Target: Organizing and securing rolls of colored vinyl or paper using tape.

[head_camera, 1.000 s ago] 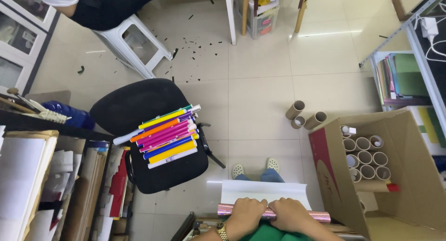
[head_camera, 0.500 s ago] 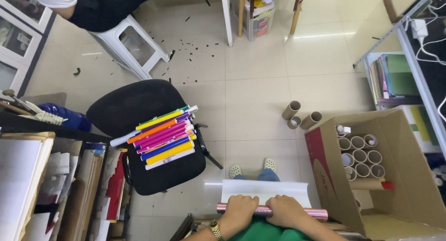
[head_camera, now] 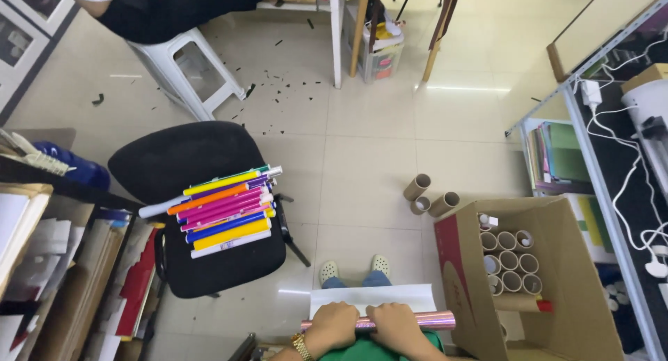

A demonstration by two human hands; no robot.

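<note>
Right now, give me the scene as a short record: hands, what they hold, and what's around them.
left hand: gripping the pink roll, beside the right hand
right hand: gripping the same roll
roll: lying level, with a white sheet hanging from it
chair: black, to the left, with coloured rolls stacked on the seat
box: cardboard, open, to the right, with tubes standing inside
floor: three loose tubes near the box
other person: seated on a white stool, top left

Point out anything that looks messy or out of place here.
Small dark scraps litter the floor near the white stool, and three cardboard tubes lie loose on the tiles beside the box instead of inside it.
</note>
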